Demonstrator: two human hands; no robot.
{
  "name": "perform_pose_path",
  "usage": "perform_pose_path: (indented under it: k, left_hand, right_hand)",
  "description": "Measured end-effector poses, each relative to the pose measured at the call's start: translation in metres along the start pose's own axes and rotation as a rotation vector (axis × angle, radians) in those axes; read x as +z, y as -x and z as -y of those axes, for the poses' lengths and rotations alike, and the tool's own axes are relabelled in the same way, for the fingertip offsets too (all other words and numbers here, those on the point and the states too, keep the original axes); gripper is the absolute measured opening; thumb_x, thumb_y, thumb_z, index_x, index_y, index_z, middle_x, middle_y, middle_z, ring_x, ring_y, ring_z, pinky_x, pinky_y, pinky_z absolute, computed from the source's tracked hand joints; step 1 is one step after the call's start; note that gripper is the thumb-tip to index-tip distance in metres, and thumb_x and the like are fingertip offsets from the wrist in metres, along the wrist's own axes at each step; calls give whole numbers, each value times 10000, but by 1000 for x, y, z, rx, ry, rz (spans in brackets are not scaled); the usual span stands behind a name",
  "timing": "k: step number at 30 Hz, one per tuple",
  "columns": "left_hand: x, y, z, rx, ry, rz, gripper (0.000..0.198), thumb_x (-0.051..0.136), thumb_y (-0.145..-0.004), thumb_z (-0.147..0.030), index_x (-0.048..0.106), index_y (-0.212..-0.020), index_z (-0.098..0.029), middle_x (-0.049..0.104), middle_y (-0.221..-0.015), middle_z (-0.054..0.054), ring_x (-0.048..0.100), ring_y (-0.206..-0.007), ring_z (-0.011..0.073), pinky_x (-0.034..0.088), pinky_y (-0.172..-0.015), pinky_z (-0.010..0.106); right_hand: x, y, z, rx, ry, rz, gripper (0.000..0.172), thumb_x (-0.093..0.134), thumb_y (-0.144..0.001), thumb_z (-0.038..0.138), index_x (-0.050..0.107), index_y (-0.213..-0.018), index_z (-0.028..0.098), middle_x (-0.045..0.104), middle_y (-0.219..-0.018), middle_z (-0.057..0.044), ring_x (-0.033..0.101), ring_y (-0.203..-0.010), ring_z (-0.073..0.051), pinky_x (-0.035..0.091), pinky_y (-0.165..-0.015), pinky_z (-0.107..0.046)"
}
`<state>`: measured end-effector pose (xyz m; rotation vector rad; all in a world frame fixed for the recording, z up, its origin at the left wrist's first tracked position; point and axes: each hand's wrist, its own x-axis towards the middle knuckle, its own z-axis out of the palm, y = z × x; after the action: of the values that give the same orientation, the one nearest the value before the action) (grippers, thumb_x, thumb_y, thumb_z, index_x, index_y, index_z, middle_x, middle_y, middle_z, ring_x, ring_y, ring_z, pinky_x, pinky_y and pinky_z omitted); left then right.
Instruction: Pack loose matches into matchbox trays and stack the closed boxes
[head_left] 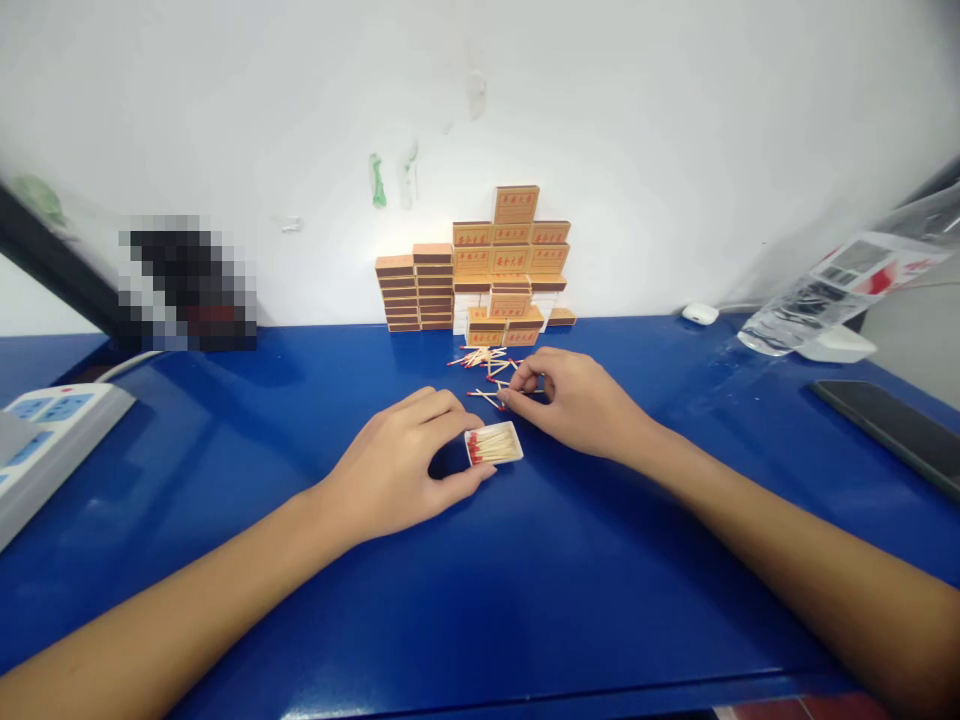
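Observation:
A small white matchbox tray (495,444) full of red-tipped matches lies on the blue table (525,600). My left hand (405,460) grips the tray's left end between thumb and fingers. Just behind the tray, my right hand (574,400) pinches a match (489,398) with thumb and fingertips. Loose matches (484,360) lie scattered behind both hands. Against the white wall stand stacks of orange matchboxes (480,270).
A white power strip (45,440) sits at the left edge. At the right are a dark phone (892,430), a clear plastic bag (840,290), a white dish (836,345) and a small white earbud case (700,313). A blurred dark object (187,285) stands at the back left.

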<state>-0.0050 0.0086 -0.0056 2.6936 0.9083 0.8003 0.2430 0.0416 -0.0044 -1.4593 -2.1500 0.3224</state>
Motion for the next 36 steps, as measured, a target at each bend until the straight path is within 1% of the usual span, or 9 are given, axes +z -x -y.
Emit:
perform_pose_path:
  k: [3, 5, 8, 12, 16, 19, 24, 29, 36]
  left_hand:
    - [1, 0, 2, -27, 9, 30, 212, 727, -957, -338, 723, -1125, -208, 712, -1050, 68, 658, -965, 239, 560, -863, 401]
    - [2, 0, 2, -29, 24, 42, 224, 731, -955, -341, 725, -1130, -202, 713, -1051, 71, 657, -965, 241, 563, -868, 410]
    - [3, 1, 3, -32, 37, 45, 237, 737, -950, -338, 726, -1136, -191, 715, -1059, 72, 652, -955, 238, 564, -872, 417]
    - [3, 1, 2, -50, 34, 47, 234, 741, -947, -336, 734, -1128, -189, 712, -1046, 66, 647, -950, 238, 560, -871, 420]
    - [4, 0, 3, -49, 32, 52, 231, 743, -945, -342, 736, -1119, -191, 713, -1042, 66, 649, -944, 240, 558, -864, 417]
    - [4, 0, 3, -52, 28, 47, 225, 741, -945, -341, 733, -1124, -204, 717, -1047, 66, 653, -950, 243, 556, -872, 413]
    - [4, 0, 2, -59, 33, 51, 238, 747, -941, -341, 732, -1128, -195, 717, -1042, 69, 648, -945, 245, 548, -877, 413]
    - [4, 1, 4, -70, 31, 45, 224, 745, -940, -335, 741, -1113, -193, 709, -1012, 65, 631, -915, 239, 541, -850, 410]
    - [6, 0, 4, -51, 60, 19, 231, 752, -936, -326, 737, -1119, -185, 715, -1020, 66, 637, -913, 237, 537, -844, 399]
  right_hand:
    - [9, -1, 0, 20, 29, -15, 161, 638, -955, 299, 688, -847, 190, 686, -898, -48, 603, -770, -183, 431, -722, -329]
    - [8, -3, -3, -52, 50, -9, 124, 569, -976, 206, 675, -916, 182, 678, -970, -66, 604, -806, -187, 440, -751, -333]
    - [4, -6, -11, -177, 39, 28, 162, 515, -990, 142, 670, -1009, 187, 655, -1048, -80, 606, -858, -195, 454, -779, -334]
    - [2, -8, -11, -224, 8, 66, 149, 541, -1023, 206, 689, -1021, 189, 629, -1051, -84, 612, -891, -207, 475, -807, -349]
    - [3, -10, -2, -235, 8, 118, 112, 612, -1012, 241, 680, -948, 179, 617, -1008, -82, 614, -952, -228, 485, -874, -373]
    - [0, -11, 1, -226, 7, 150, 139, 578, -1027, 222, 660, -921, 185, 611, -993, -77, 607, -941, -222, 484, -863, -366]
    - [-4, -11, 1, -223, -2, 118, 108, 578, -1026, 216, 655, -958, 184, 621, -1039, -90, 607, -954, -221, 484, -874, -370]
    - [3, -12, 5, -231, 0, 191, 153, 569, -1038, 239, 648, -919, 185, 619, -1001, -87, 595, -964, -235, 479, -867, -376]
    - [-13, -17, -15, -247, -42, 176, 122, 527, -1036, 196, 608, -946, 203, 647, -978, -73, 595, -882, -218, 461, -792, -345]
